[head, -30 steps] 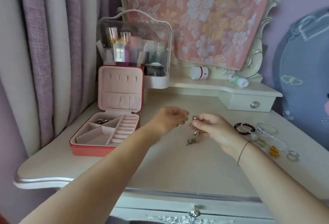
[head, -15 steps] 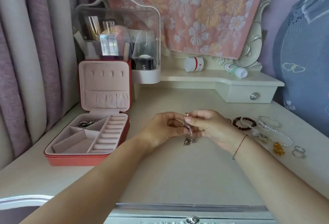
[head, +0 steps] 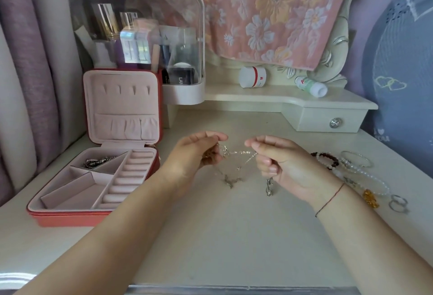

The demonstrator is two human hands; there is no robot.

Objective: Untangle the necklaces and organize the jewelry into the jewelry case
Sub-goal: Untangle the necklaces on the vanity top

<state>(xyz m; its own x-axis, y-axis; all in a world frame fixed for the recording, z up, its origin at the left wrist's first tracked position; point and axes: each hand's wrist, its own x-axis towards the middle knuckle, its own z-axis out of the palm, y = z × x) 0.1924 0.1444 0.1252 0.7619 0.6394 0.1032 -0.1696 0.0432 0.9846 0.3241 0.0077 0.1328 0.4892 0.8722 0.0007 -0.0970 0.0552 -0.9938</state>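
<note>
You are holding both forearms out over the table [head: 222, 236], angling them in toward its middle, with the hands raised just above the surface and apart from each other. Your left hand [head: 199, 154] is turned palm inward, its fingers curled, thumb and fingertips pinching one end of the tangled necklaces [head: 239, 154]. Your right hand [head: 281, 163] is facing it, thumb on top, pinching the other end while its lower fingers are curling toward the palm. The thin silver chains are stretching between the two pinches and drooping in loops beneath. A small pendant [head: 230, 181] is hanging low from the loops near the tabletop, and a darker metal piece [head: 269, 188] is dangling under your right hand. The jewelry case [head: 70, 194] is sitting open on the table well to the left of your left hand, lid upright, with a silver piece [head: 98, 162] lying in its back compartment. Bracelets [head: 328, 161], a yellow charm [head: 370, 198] and rings [head: 398, 203] are lying on the table just beside your right wrist.
</note>
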